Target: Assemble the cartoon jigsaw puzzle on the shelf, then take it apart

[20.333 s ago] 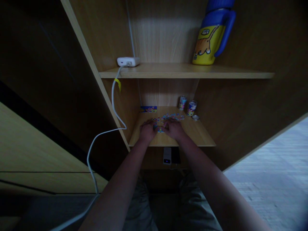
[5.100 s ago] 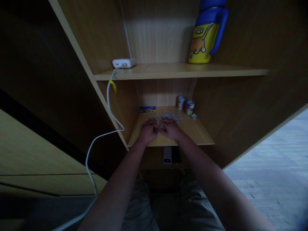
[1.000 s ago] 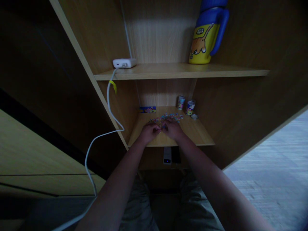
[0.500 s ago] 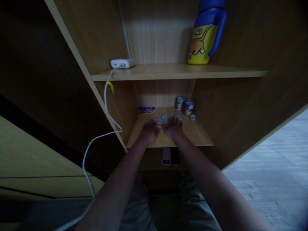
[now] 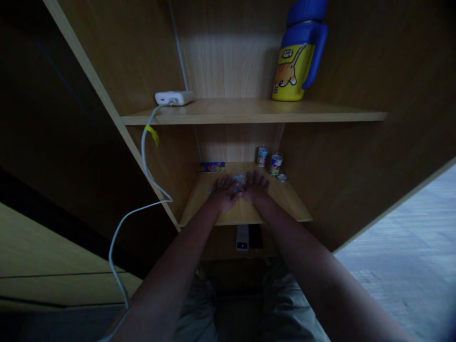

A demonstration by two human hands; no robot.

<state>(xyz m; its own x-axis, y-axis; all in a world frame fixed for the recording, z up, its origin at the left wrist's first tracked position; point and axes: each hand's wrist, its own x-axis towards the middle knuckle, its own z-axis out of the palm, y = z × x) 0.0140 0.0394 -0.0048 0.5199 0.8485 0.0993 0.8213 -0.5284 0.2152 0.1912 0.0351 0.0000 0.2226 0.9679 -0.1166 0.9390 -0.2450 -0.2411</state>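
Observation:
Small colourful flat pieces, perhaps puzzle pieces (image 5: 240, 178), lie in a loose heap on the lower shelf (image 5: 278, 206). On the heap's left side my left hand (image 5: 223, 192) rests low, palm down, fingers spread. My right hand (image 5: 255, 186) mirrors it on the right, fingers apart too. The two thumbs nearly meet in front of the heap. Neither hand grips anything; part of the heap is hidden by the fingers. Behind my right hand stand two small printed cans (image 5: 262, 156), and a round metal lid (image 5: 281, 177) lies beside them.
A printed blue card (image 5: 212, 167) leans at the back left. On the upper shelf (image 5: 231, 110) are a blue-and-yellow bottle (image 5: 292, 66) and a white charger (image 5: 174, 98), whose cable (image 5: 121, 223) hangs down at left. Below the lower shelf sits a pale device (image 5: 242, 237).
Both hands have drawn inward, and the spread of pieces between them is now narrower and more heaped. My thumbs have come closer together. The camera view has shifted slightly.

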